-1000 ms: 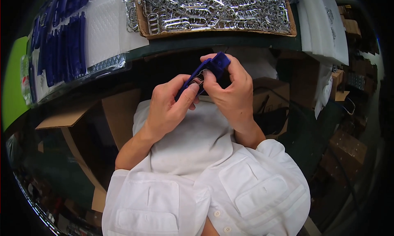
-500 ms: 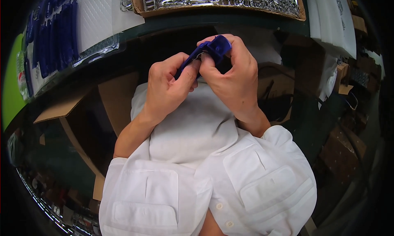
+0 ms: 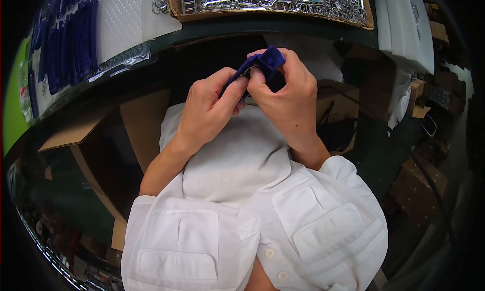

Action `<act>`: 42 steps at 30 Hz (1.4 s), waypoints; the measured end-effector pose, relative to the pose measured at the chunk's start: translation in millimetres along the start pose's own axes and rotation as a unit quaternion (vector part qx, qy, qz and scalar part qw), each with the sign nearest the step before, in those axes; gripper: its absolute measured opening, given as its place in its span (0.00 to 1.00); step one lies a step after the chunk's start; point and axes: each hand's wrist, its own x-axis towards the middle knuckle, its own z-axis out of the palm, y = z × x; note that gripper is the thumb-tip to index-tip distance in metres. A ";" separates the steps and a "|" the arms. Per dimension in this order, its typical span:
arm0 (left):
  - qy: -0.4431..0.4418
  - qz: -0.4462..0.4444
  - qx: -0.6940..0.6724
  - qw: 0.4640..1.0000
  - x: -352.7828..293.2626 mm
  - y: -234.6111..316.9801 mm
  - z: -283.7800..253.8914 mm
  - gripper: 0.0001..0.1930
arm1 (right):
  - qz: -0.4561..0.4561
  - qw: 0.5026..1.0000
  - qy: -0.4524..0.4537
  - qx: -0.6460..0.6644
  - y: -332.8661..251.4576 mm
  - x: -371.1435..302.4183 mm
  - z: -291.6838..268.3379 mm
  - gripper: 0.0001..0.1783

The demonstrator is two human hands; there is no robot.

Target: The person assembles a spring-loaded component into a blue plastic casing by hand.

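Above my lap, both hands grip one dark blue plastic part (image 3: pixel 271 59), which is tilted with its wider, hollow end up and to the right. My left hand (image 3: pixel 206 105) pinches its lower left end between thumb and fingers. Around the upper end my right hand (image 3: pixel 290 91) is closed, its thumb pressing into the inner side. A small bit of shiny metal (image 3: pixel 247 71) shows in the part beside the thumbs; its full shape is hidden by my fingers.
Ahead on the bench stands a cardboard box (image 3: pixel 176 10) full of bent metal wire pieces. Several long blue plastic parts (image 3: pixel 76 43) lie at the far left. An open cardboard carton (image 3: pixel 144 124) is below on the left. White foam sheets (image 3: pixel 404 30) stand at right.
The view has shifted slightly. Both hands keep nearly the same grip on the blue part, with little visible movement.
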 end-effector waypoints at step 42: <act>0.128 0.025 0.160 0.978 17.5 -7.9 -5.3 0.08 | 0.205 0.967 -0.089 0.126 10.7 21.0 23.9 0.08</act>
